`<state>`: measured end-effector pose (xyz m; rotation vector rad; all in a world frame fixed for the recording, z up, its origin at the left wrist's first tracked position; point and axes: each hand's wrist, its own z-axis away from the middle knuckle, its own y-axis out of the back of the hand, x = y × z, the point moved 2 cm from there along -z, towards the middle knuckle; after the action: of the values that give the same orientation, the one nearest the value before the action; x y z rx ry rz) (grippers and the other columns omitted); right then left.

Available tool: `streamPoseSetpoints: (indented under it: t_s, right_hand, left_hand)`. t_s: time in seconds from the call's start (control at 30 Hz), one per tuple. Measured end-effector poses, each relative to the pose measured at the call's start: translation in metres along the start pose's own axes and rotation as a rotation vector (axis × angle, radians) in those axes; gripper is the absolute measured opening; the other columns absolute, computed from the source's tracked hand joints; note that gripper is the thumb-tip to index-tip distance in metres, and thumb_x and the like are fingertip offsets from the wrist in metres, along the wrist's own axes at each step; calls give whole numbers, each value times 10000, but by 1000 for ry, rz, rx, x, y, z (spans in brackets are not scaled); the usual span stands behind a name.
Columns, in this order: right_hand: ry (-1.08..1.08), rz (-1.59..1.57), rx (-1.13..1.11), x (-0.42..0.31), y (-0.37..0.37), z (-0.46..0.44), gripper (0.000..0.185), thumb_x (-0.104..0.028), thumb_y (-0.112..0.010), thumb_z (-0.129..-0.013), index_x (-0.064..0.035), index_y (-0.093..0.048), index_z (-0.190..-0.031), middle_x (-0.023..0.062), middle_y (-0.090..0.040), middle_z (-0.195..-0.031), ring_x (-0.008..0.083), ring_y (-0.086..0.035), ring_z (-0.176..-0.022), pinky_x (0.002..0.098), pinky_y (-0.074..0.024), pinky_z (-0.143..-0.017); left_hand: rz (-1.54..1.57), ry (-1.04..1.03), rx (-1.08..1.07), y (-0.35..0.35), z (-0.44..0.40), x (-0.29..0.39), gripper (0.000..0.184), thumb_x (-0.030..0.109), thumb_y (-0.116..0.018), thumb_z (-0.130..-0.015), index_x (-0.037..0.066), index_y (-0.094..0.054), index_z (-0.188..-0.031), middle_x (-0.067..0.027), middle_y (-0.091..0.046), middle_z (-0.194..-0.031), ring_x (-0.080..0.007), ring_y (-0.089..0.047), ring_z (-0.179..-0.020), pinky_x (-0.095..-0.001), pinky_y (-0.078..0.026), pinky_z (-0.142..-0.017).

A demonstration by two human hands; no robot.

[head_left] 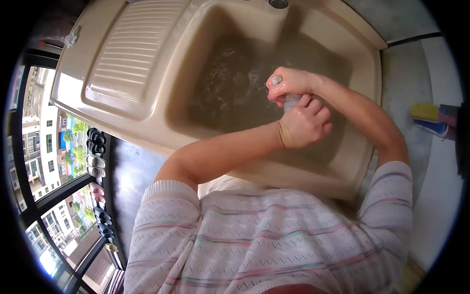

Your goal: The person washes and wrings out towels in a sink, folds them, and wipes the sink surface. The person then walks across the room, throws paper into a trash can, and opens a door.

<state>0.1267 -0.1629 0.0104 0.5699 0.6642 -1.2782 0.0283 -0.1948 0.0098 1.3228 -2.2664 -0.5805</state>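
Over the water [230, 93] in a beige sink [176, 63], my two hands are close together. My left hand [304, 122] is closed around a wet, pale, translucent cloth-like piece [291, 101]. Just above it, my right hand [293, 82] is curled into a fist on the same piece, and a bit of whitish material pokes out between its fingers. Most of the piece is hidden inside the two hands.
A ribbed washboard [132, 49] is moulded into the sink's left side. The drain fitting or tap [278, 3] shows at the top edge. Brushes [431, 117] hang at the right. Shoes [96, 164] line the window at the left.
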Motion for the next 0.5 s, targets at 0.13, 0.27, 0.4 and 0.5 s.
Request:
streamPoseSetpoints:
  t_s: [0.13,0.27,0.4,0.5]
  right_hand:
    - [-33,114,43,-4,-12,-6,241,-68,-544,-654,-77,-362,-496,17,-417,-463,101,-487,-469,262,-368,-413]
    - [-105,253,64,-3,-18,-13,235,-73,-537,-638,-90,-350,-495,-4,-382,-459,94,-477,-461,265,-353,-409]
    - [-141,319,31,5,-22,-25,238,-77,-543,-638,-90,-352,-496,-8,-373,-461,90,-469,-459,267,-344,-411]
    - [-139,305,24,15,-23,-33,252,-101,-571,-660,-82,-385,-493,1,-408,-467,88,-476,-481,263,-346,-429]
  left_hand:
    - [-4,13,-49,-7,9,1,95,223,-572,-533,146,-523,-559,-36,-414,-659,-221,-434,-650,-370,-388,-631]
    - [0,10,-180,-13,15,2,81,216,-577,-567,139,-561,-587,-48,-458,-675,-239,-477,-692,-394,-405,-656]
    - [-23,25,-294,-18,20,2,105,222,-578,-593,127,-600,-633,-75,-522,-732,-274,-528,-766,-427,-425,-721]
    - [16,87,-300,-41,30,0,115,221,-575,-626,117,-611,-656,-90,-542,-753,-293,-545,-800,-446,-427,-764]
